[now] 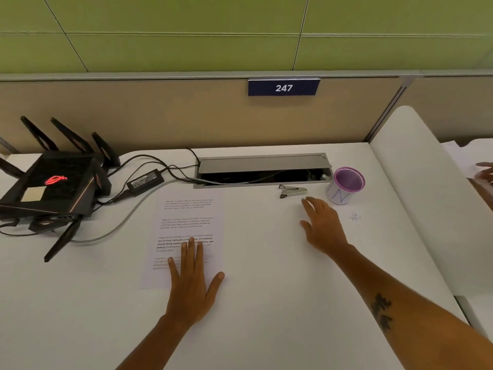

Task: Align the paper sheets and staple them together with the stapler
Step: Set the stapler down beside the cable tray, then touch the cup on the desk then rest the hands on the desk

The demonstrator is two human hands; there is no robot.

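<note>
White desk, cubicle 247. Paper sheets: stacked flush, unstapled, pressed flat by left hand, fingers straight. Stapler: right of sheets, untouched; right hand near it, fingers loosely spread, empty. Stapling remains.

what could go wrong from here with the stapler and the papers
1. The right hand is open, reaching toward the stapler, which lies close to the cup; a careless grab might knock the cup over.
2. The stapler also lies right beside the open cable tray; a nudge could push it in.
3. The left hand only presses flat on the paper sheets, so they may slide out of line before stapling.
</note>
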